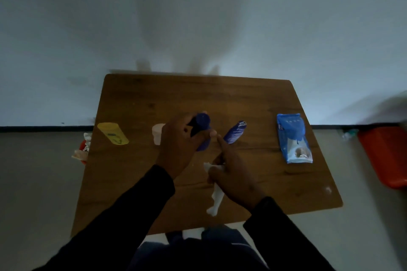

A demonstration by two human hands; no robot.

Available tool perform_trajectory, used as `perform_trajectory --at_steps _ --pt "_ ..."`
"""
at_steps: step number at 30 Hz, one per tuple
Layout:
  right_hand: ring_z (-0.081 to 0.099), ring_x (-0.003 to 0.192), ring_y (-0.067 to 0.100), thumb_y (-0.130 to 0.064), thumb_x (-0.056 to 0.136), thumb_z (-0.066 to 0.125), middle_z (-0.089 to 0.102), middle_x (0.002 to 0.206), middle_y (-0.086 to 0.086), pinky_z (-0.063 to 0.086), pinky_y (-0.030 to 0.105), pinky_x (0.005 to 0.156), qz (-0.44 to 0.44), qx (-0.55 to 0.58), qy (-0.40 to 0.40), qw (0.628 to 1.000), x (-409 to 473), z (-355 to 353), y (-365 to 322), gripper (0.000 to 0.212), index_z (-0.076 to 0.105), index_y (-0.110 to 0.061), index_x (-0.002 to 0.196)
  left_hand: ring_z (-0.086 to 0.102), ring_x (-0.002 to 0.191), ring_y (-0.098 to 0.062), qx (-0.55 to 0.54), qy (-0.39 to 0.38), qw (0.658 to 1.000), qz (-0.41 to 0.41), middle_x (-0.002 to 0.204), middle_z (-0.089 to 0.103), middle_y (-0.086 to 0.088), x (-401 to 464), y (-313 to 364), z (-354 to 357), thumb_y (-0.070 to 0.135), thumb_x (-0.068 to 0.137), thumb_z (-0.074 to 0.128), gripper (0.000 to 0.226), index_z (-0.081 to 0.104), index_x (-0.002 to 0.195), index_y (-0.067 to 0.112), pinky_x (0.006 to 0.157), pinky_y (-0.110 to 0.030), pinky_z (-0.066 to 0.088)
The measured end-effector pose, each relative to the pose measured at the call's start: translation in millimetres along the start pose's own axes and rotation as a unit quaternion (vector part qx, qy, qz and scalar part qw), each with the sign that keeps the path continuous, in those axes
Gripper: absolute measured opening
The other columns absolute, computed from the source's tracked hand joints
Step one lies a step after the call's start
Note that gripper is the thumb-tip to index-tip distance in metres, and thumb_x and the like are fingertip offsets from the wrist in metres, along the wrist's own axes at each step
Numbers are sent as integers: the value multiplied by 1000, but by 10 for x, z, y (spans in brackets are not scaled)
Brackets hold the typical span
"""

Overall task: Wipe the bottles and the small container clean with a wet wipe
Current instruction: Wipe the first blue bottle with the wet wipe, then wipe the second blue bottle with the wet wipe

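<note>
The left hand wraps around the dark blue bottle, holding it roughly upright above the table, its long axis running away from the person. The right hand sits just right of and nearer than the bottle, pinching the wet wipe (forefinger stretched toward the bottle), so wiping likely means carrying the wipe forward and left. The other blue bottle, yellow bottle and small container stand on the table.

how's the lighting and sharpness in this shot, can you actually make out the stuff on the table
Head view: dim and underexposed, with a bluish cast; a broad soft shadow falls on the wall behind the table. Wide-angle bending skews the table's edges. The left hand on the dark blue bottle and the right hand with the wet wipe look soft; labels are unreadable.
</note>
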State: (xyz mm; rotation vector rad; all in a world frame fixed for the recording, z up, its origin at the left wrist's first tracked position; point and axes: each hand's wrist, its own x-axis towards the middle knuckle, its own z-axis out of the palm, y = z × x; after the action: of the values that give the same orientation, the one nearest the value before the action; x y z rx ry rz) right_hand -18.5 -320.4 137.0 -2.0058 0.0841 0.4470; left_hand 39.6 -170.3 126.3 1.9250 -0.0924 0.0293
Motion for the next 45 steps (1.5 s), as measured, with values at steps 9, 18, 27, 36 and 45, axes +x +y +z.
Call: perform_trajectory --at_steps 9,18,27,36,45 --pt "68 72 20 -9 90 61 66 89 8 54 21 57 93 83 -60 990 619 -14 442 78 10 -42 140 57 102 -1 -12 60 991 -123 113 62 8 250 -352 606 13 81 77 48 58 125 14 79 -6 47" --pt "61 73 8 -4 89 57 61 99 4 46 13 52 102 26 -101 989 1152 31 811 88 -6 -11 150 55 122 -16 122 36 980 -152 133 59 1 545 -752 893 19 85 72 55 53 136 22 100 -37 48" --pt "65 87 12 -11 83 64 62 114 7 51 17 65 43 -3 -108 993 1438 182 1120 76 20 -17 144 55 119 -13 141 47 975 -165 131 59 3 511 -891 948 20 83 72 55 52 134 21 99 -38 49" --pt "68 70 13 -15 85 63 68 96 3 57 30 58 52 18 -110 992 1407 146 1150 77 15 -20 145 52 123 -13 178 31 970 -163 134 57 2 483 -858 951 23 83 71 63 45 140 24 102 -31 45" --pt "67 81 18 -6 87 58 65 99 4 58 40 75 42 -2 -112 993 983 -250 757 81 7 -17 150 39 132 -15 230 67 968 -76 143 47 -1 309 -585 885 38 81 75 72 42 143 21 108 -25 28"
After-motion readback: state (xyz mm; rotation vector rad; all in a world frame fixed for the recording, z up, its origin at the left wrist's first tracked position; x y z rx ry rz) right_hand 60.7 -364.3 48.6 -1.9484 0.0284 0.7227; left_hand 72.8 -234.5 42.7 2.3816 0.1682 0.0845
